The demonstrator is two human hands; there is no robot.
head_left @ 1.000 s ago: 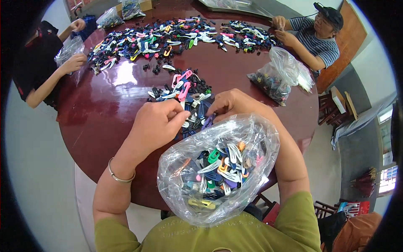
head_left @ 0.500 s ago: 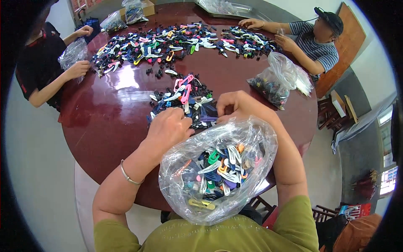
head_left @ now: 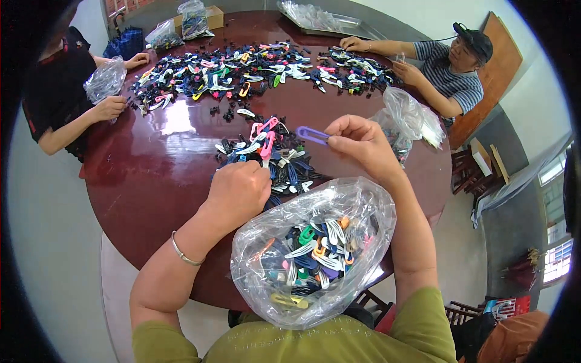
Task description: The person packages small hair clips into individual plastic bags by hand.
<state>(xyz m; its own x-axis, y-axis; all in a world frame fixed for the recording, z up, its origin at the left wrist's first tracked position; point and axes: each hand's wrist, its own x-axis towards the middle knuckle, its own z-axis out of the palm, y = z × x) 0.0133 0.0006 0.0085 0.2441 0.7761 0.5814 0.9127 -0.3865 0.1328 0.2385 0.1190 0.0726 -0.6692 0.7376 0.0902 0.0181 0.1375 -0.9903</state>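
Observation:
My right hand [head_left: 357, 140] is raised above the table, pinching a purple snap hair clip [head_left: 311, 134] by one end between thumb and finger. My left hand [head_left: 238, 190] rests closed at the near left edge of a small pile of hair clips [head_left: 292, 166]. Its fingertips are hidden, so what they hold cannot be made out. Just beyond its knuckles, pink clips [head_left: 267, 146] lie on the pile among white, black and dark blue ones. Between my forearms sits an open clear plastic bag [head_left: 254, 242] with white, green, orange and dark clips inside.
A large heap of mixed clips [head_left: 206, 72] spreads across the far side of the round red-brown table [head_left: 139, 199]. One person [head_left: 54, 103] works at left, another [head_left: 451, 78] at right. A filled bag [head_left: 396, 130] stands right; more bags [head_left: 163, 36] and a metal tray [head_left: 357, 25] lie far back.
My right hand has lifted up and right out of the small pile, bringing the purple hair clip with it. My left hand stays closed at the pile. The person at left has lowered a hand.

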